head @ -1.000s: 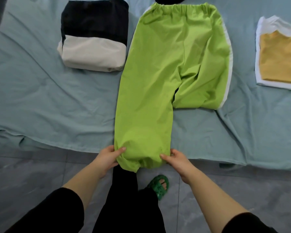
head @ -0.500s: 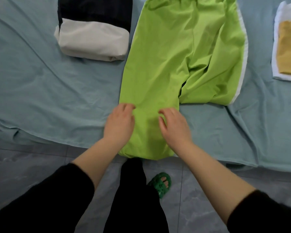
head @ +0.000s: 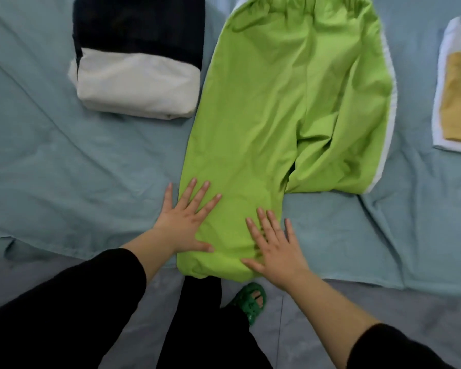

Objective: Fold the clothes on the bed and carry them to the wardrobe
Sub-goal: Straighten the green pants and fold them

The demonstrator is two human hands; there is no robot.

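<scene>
Head view: green trousers (head: 277, 115) lie flat on the bed (head: 64, 169), waistband up at 12 o'clock, one long leg running down toward 6 o'clock with its hem hanging just over the bed's edge. The other leg is tucked up short, at 3 o'clock from the long one, a white stripe down its outer side.

Both hands are flat on that long leg, gripping nothing! The left hand (head: 186, 222) presses its 9 o'clock edge, fingers straight and spread, outermost finger on the sheet. The right hand (head: 272, 246) presses the 3 o'clock edge the same way, little finger also off the cloth.

At 10 o'clock sits a folded black-and-cream pile (head: 136, 83), just beside the trousers. Out at 2 o'clock, well apart, a folded yellow-and-white piece (head: 458, 102). Down at 6 o'clock, a green sandal (head: 252, 302) on the grey floor (head: 383, 310).
</scene>
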